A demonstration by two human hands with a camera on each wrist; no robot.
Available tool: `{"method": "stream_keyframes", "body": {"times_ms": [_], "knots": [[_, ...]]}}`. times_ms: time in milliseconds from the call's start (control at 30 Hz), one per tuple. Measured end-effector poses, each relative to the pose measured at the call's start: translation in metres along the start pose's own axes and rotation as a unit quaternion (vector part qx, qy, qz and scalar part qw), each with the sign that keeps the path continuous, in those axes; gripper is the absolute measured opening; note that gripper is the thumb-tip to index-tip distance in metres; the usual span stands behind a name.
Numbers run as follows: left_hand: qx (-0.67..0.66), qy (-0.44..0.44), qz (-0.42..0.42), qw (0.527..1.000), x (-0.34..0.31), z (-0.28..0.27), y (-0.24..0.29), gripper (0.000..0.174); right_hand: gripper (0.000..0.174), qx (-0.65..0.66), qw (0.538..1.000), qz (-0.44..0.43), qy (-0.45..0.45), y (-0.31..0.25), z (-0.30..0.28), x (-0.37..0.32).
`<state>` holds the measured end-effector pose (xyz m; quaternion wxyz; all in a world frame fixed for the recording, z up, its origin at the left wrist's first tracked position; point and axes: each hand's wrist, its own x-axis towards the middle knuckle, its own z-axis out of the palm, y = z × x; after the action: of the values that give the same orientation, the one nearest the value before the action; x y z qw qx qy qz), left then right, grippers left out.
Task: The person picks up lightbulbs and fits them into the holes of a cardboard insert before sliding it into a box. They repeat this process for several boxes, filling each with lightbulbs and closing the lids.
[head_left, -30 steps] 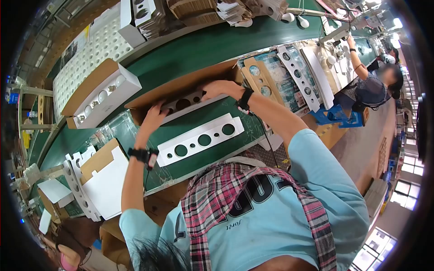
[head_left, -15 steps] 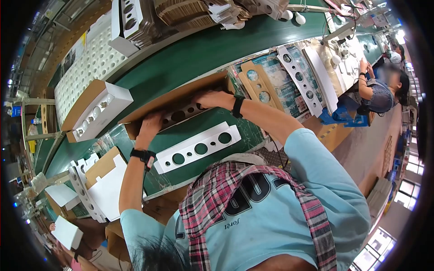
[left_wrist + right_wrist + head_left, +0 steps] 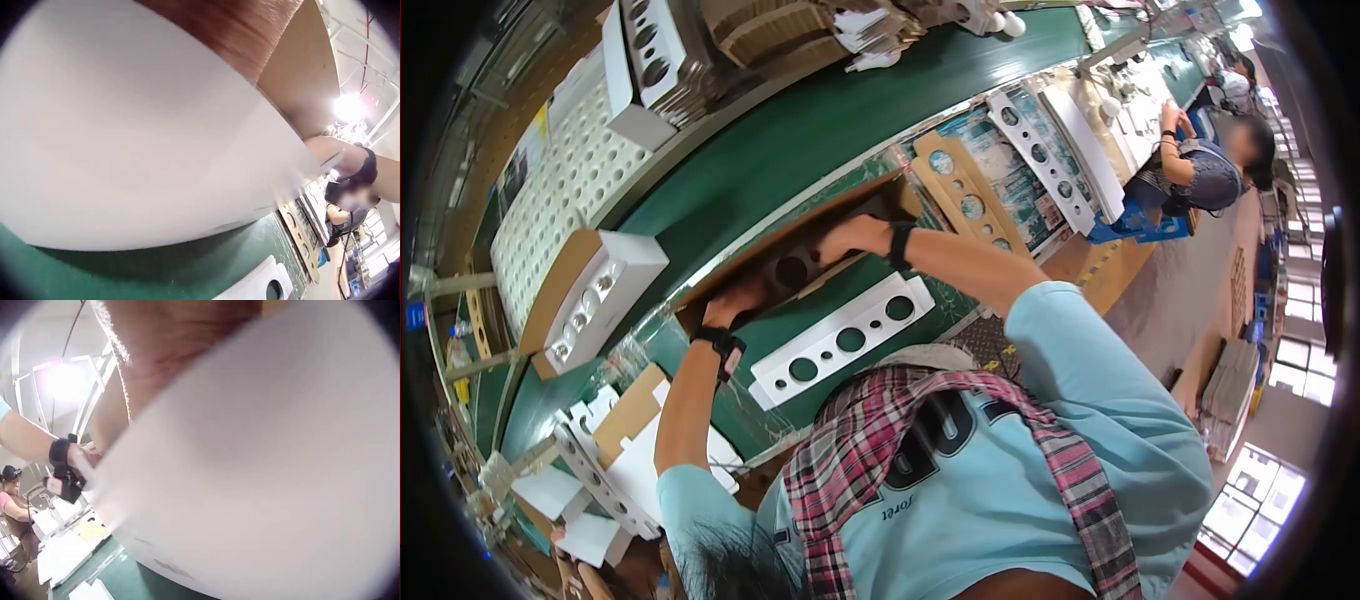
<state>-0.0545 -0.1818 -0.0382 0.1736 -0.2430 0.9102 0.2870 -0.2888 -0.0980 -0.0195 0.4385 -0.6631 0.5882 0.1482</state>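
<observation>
Holed insert (image 3: 771,276) in the box (image 3: 775,250)
My left hand (image 3: 738,300) at eight o'clock, right hand (image 3: 852,238) at two, grips I can't tell; best press evenly

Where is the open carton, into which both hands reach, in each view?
Head: the open carton lies slantwise, slightly above-left of centre.
Left wrist: its white outer wall fills most of the centre and left.
Right wrist: its white outer wall fills the centre and right.
Shared landmark: green tabletop.
</observation>
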Motion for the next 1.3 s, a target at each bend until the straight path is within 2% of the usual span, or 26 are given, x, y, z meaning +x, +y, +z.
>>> {"method": "stream_keyframes", "body": {"times_ms": [33, 67, 100, 133, 200, 233, 267, 300, 333, 400, 500, 567, 600, 633, 700, 767, 800, 833, 933, 1000, 1033, 1067, 1167, 1233, 1267, 1300], "knots": [[0.015, 0.054, 0.025, 0.998, 0.001, 0.005, -0.001, 0.046, 0.043, -0.001, 1.000, 0.011, -0.012, -0.007, -0.011, -0.010], [0.007, -0.006, 0.010, 1.000, 0.004, 0.007, -0.005, 0.052, 0.045, 0.000, 0.999, 0.020, -0.024, -0.016, -0.021, -0.021], [0.025, -0.012, 0.018, 0.999, 0.004, 0.009, -0.006, 0.055, 0.047, 0.003, 0.999, 0.029, -0.038, -0.027, -0.033, -0.037], [0.042, -0.018, 0.027, 0.999, 0.005, 0.011, -0.007, 0.059, 0.046, 0.043, 0.998, -0.009, -0.036, -0.031, -0.042, -0.052], [0.016, 0.043, 0.041, 0.998, -0.005, -0.007, 0.005, 0.047, 0.045, 0.113, 0.989, -0.087, -0.031, -0.024, -0.065, -0.089], [-0.013, 0.029, 0.014, 0.999, -0.017, -0.025, 0.019, 0.042, 0.042, 0.204, 0.964, -0.168, -0.017, -0.012, -0.080, -0.108], [-0.049, 0.020, 0.028, 0.998, -0.030, -0.028, 0.020, 0.036, 0.039, 0.296, 0.923, -0.247, -0.004, 0.003, -0.097, -0.133], [-0.082, 0.007, 0.042, 0.996, -0.044, -0.031, 0.020, 0.032, 0.032, 0.433, 0.880, -0.196, 0.001, 0.010, -0.117, -0.169], [-0.151, 0.014, 0.016, 0.988, -0.055, -0.045, 0.033, 0.032, 0.031, 0.527, 0.828, -0.185, 0.050, 0.033, -0.128, -0.195], [-0.283, 0.031, -0.037, 0.958, -0.070, -0.076, 0.070, 0.032, 0.030, 0.615, 0.729, -0.269, 0.133, 0.106, -0.128, -0.200], [-0.192, 0.087, -0.034, 0.977, -0.085, -0.072, 0.085, 0.047, 0.036, 0.589, 0.710, -0.079, 0.377, 0.176, -0.114, -0.143], [-0.211, 0.099, -0.045, 0.971, -0.092, -0.044, 0.073, 0.050, 0.052, 0.615, 0.683, 0.039, 0.393, 0.211, -0.107, -0.085], [-0.263, 0.043, -0.076, 0.961, -0.092, -0.047, 0.074, 0.050, 0.061, 0.633, 0.662, 0.044, 0.399, 0.225, -0.105, -0.053], [-0.240, 0.056, -0.062, 0.967, -0.093, -0.044, 0.073, 0.053, 0.070, 0.649, 0.641, 0.050, 0.407, 0.235, -0.110, -0.024], [-0.192, 0.089, -0.023, 0.977, -0.099, -0.033, 0.069, 0.057, 0.081, 0.564, 0.654, 0.076, 0.498, 0.237, -0.126, 0.020], [-0.182, 0.074, -0.012, 0.980, -0.099, -0.031, 0.069, 0.066, 0.076, 0.557, 0.646, 0.045, 0.520, 0.251, -0.142, 0.063], [-0.184, 0.098, -0.029, 0.978, -0.099, -0.026, 0.070, 0.058, 0.073, 0.553, 0.643, 0.029, 0.529, 0.257, -0.146, 0.077], [-0.187, 0.122, -0.047, 0.974, -0.099, -0.020, 0.070, 0.051, 0.070, 0.567, 0.646, 0.021, 0.510, 0.247, -0.153, 0.071], [-0.182, 0.122, -0.077, 0.973, -0.099, -0.010, 0.065, 0.045, 0.058, 0.583, 0.665, 0.008, 0.467, 0.230, -0.164, 0.056], [-0.219, 0.109, -0.088, 0.966, -0.099, -0.017, 0.071, 0.044, 0.058, 0.595, 0.703, 0.021, 0.389, 0.230, -0.157, 0.049], [-0.236, 0.104, -0.091, 0.962, -0.097, -0.026, 0.075, 0.043, 0.058, 0.600, 0.719, 0.027, 0.351, 0.223, -0.158, 0.037], [-0.231, 0.107, -0.082, 0.964, -0.097, -0.030, 0.077, 0.045, 0.060, 0.608, 0.728, -0.019, 0.316, 0.214, -0.152, 0.020], [-0.180, 0.135, -0.027, 0.974, -0.100, -0.047, 0.083, 0.047, 0.068, 0.669, 0.651, -0.043, 0.355, 0.172, -0.126, -0.039], [-0.178, 0.168, -0.025, 0.969, -0.103, -0.060, 0.094, 0.034, 0.073, 0.677, 0.622, -0.067, 0.387, 0.148, -0.112, -0.093], [-0.197, 0.191, -0.011, 0.962, -0.105, -0.066, 0.101, 0.030, 0.074, 0.670, 0.619, -0.060, 0.406, 0.129, -0.111, -0.128], [-0.215, 0.214, 0.005, 0.953, -0.106, -0.071, 0.108, 0.026, 0.073, 0.616, 0.643, -0.076, 0.449, 0.112, -0.109, -0.157]]}}
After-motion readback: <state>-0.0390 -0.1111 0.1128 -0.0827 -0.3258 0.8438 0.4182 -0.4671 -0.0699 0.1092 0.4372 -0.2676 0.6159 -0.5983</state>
